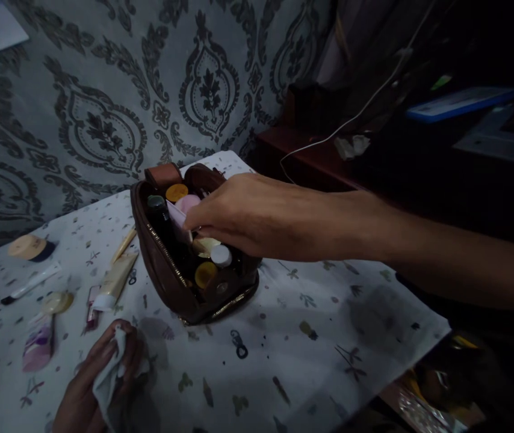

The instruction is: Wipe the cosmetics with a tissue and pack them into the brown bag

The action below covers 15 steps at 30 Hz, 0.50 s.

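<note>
A brown zippered bag (160, 264) stands open on the patterned tablecloth (284, 337). Inside it are several containers, among them a white-capped one (221, 255), an orange-yellow lid (177, 192) and a dark bottle (156, 204). My right hand (234, 213) reaches into the bag from the right, its fingers pinched on a flat pale pink item (178, 221). A rounder pink thing (188, 203) shows just behind that item. Near the bottom left, my left hand (103, 376) holds a crumpled pale cloth (111, 379) above the tablecloth.
Left of the bag lie a cream tube (116, 281), a beige-lidded jar (29, 246), a purple-and-pink bottle (38, 343) and a white brush-like item (31, 282). Patterned wallpaper (103, 120) rises behind. A white cable (342, 126) hangs over a dark red surface (302, 156).
</note>
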### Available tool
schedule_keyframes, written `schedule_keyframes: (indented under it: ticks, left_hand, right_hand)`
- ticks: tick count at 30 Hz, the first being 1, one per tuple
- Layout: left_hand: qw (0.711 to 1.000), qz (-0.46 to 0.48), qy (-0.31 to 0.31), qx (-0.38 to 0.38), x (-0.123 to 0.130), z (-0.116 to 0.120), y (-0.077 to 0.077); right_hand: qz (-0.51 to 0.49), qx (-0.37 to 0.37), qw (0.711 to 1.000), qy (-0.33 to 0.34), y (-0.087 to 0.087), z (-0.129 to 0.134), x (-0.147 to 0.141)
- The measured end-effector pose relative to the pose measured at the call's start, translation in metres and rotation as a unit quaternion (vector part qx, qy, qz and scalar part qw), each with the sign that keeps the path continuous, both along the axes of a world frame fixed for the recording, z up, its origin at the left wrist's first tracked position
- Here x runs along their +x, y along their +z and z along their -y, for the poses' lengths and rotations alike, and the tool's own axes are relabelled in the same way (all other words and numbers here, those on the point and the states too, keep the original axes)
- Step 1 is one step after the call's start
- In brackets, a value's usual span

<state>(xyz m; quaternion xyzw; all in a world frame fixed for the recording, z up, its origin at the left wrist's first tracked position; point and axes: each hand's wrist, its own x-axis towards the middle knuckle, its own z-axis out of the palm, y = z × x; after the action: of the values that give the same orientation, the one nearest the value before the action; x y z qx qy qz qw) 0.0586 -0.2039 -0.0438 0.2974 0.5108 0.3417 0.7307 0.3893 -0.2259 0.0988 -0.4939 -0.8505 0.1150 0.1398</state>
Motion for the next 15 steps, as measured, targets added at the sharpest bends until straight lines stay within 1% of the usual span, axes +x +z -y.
schedule_keyframes:
  ticks: [2,10,15]
  left_hand:
    - [1.000,0.007,-0.012,0.015,0.001,0.001,0.001]
    - [0.992,0.068,-0.091,0.063,0.001,0.002,0.001]
    - [0.986,0.050,-0.131,0.091,-0.001,0.003,-0.003]
  right_hand:
    - [-0.009,0.015,1.000,-0.001,-0.003,0.005,0.000]
    - [-0.019,0.029,0.999,-0.015,-0.013,0.021,-0.006]
    - [-0.072,0.053,0.996,-0.022,-0.019,0.036,-0.024]
